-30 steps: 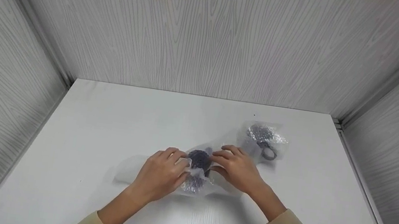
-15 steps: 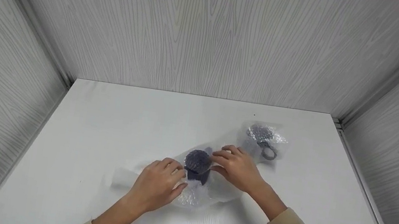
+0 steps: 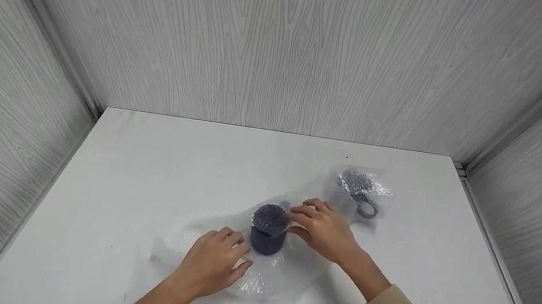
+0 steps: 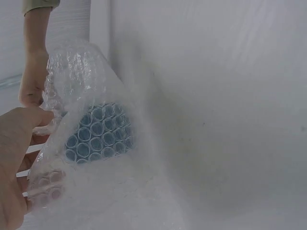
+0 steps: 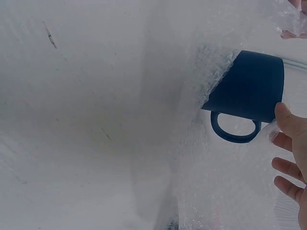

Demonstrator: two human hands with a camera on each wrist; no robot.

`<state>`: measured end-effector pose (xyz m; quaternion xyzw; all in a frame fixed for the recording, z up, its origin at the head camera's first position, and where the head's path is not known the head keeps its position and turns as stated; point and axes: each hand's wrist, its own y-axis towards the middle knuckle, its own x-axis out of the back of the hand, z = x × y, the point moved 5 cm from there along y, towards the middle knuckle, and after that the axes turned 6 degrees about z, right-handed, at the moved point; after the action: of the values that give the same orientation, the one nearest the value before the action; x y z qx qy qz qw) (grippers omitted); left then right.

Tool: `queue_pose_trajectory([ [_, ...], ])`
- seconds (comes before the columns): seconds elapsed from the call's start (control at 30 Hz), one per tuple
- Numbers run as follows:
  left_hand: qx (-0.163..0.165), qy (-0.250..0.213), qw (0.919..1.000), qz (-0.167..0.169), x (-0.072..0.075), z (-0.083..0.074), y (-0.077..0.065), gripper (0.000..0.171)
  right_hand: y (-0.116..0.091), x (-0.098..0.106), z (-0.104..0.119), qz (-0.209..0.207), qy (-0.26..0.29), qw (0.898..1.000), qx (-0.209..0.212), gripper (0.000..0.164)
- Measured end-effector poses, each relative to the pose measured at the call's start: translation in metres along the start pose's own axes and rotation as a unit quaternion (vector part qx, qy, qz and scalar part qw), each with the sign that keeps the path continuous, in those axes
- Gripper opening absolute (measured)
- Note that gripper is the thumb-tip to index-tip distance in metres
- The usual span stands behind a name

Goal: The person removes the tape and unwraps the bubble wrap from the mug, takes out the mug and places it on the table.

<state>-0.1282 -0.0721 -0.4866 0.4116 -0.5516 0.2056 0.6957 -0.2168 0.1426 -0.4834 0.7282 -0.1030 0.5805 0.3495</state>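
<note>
A dark blue mug [image 3: 267,242] stands mid-table, its top covered by bubble wrap [image 3: 258,280] while its near side shows bare. Its handle [image 5: 235,140] is plain in the right wrist view. My right hand [image 3: 321,228] is at the mug's right side, thumb on the mug's edge and the index finger bent close behind it. On the other side, my left hand [image 3: 216,261] holds the edge of the wrap, with the thumb over the sheet and the fingers behind it in the left wrist view. Through the bubbles there, the blue mug [image 4: 100,134] shows.
Behind and to the right lies a second dark mug [image 3: 354,182] inside bubble wrap, its handle poking toward the front right. The wrap stretches between both mugs and spreads left across the white table [image 3: 152,167]. Wood-grain panels [image 3: 285,48] enclose the back and sides.
My left hand has moved toward the near edge, and the crumpled wrap has come down off the mug's near side, baring more blue. My right hand has stayed nearly still.
</note>
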Motion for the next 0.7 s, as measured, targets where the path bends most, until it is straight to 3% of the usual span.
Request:
queue_pose_trajectory([
  [0.7, -0.025, 0.007, 0.9994, 0.021, -0.018, -0.008, -0.009, 0.029, -0.003, 0.0, 0.0, -0.005, -0.01, 1.0, 0.0, 0.032],
])
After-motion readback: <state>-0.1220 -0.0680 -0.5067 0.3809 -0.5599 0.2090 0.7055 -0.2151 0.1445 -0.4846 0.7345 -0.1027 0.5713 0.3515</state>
